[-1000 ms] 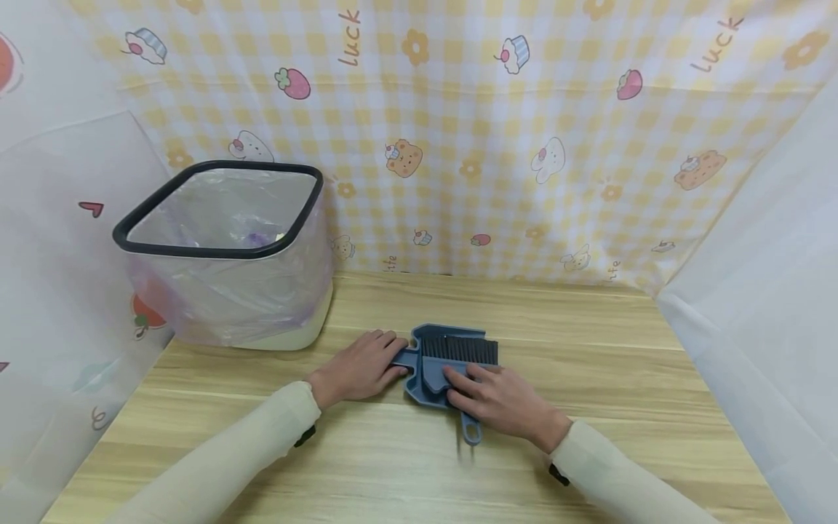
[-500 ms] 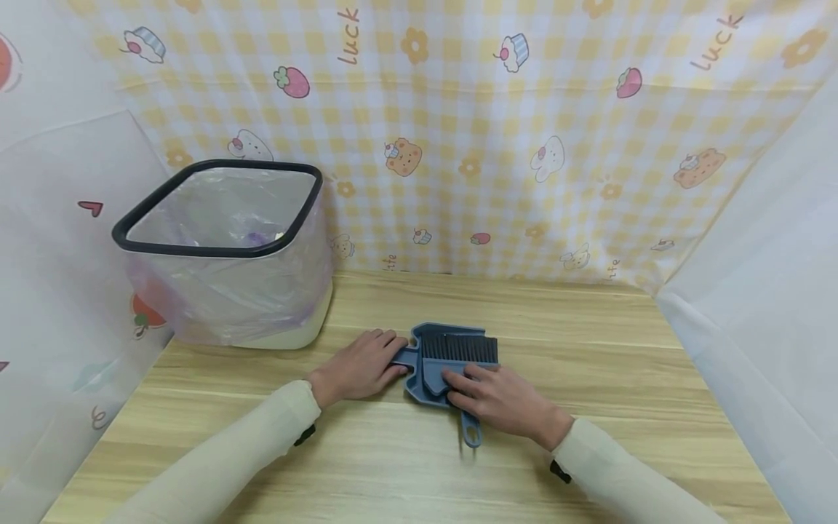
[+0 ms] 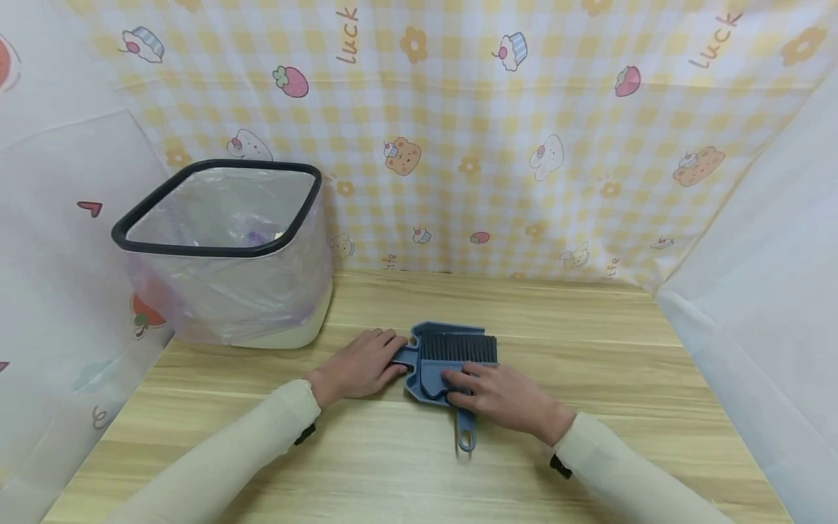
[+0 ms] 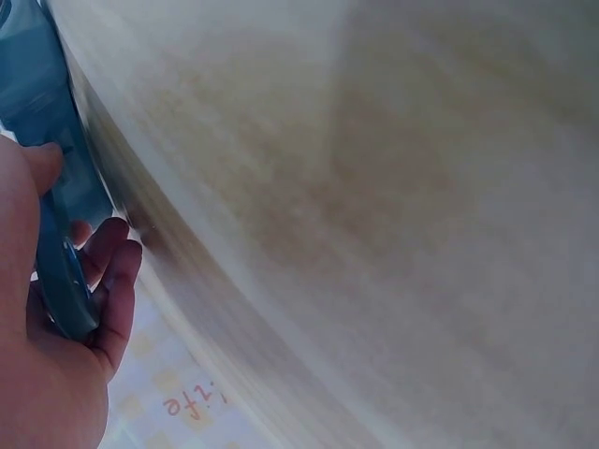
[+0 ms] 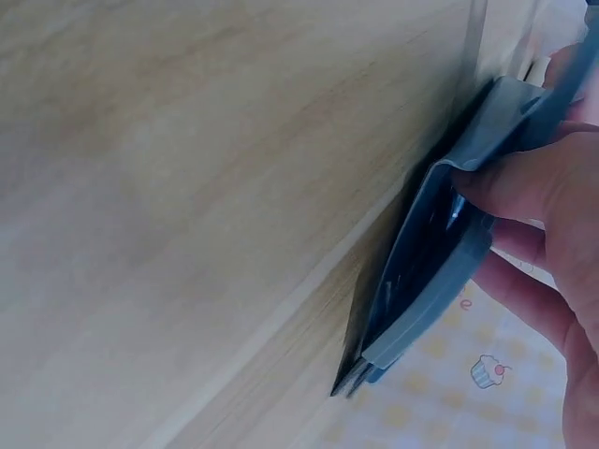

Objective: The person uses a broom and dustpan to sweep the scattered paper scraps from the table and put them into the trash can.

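A blue dustpan (image 3: 414, 391) lies on the wooden table, its handle toward the left. My left hand (image 3: 363, 364) grips that handle; in the left wrist view the fingers curl round the blue handle (image 4: 67, 290). Inside the pan rests a matching hand brush (image 3: 435, 375), its dark bristles (image 3: 460, 348) facing the back wall and its looped handle sticking out toward the front. My right hand (image 3: 505, 395) holds the brush at its block. In the right wrist view the thumb (image 5: 501, 187) presses one side of the blue plastic, with fingers behind it.
At the back left stands a cream bin (image 3: 297, 336) with a black rim (image 3: 196, 251) and a clear bag liner. Behind the table (image 3: 589, 335) hangs a yellow checked curtain (image 3: 497, 131), with white sheets at both sides.
The brush's looped handle end has swung slightly left and toward the front, and its block has turned a little in the pan. My left hand and the dustpan stay put.
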Motion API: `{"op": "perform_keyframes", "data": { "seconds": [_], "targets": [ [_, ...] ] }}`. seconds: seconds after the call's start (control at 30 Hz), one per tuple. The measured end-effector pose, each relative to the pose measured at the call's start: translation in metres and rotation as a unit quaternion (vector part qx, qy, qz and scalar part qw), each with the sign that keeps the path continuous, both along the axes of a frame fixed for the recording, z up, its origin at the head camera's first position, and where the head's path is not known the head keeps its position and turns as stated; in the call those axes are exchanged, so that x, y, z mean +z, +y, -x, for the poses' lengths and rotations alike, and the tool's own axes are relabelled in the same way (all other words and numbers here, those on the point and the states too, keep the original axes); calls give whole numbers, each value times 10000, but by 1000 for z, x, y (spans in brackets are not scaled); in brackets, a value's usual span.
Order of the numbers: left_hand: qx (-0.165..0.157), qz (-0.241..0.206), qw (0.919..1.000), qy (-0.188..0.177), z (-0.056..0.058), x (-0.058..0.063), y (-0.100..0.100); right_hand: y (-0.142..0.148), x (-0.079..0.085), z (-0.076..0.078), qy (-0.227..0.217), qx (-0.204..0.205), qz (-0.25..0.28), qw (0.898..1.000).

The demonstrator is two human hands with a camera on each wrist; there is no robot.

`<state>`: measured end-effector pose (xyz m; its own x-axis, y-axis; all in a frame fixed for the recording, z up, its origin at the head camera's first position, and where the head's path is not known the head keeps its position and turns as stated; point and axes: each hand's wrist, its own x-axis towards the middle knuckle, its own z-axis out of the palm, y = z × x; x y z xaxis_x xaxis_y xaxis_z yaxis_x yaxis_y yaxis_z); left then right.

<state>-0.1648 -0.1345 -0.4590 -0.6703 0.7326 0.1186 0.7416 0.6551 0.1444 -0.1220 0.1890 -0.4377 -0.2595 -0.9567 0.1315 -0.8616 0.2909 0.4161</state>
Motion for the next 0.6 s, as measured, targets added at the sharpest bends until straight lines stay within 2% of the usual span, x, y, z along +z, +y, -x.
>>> {"op": "perform_keyframes", "data": {
  "seconds": [0.33,0.6],
  "targets": [
    [40,-95,9999,100,-1,1,-3,4,-2,1,-303,12,179,9994],
    [44,-178,9993,312,-1,0,-11,7,-1,-1,-908,-13,477,9947]
  ]
}}
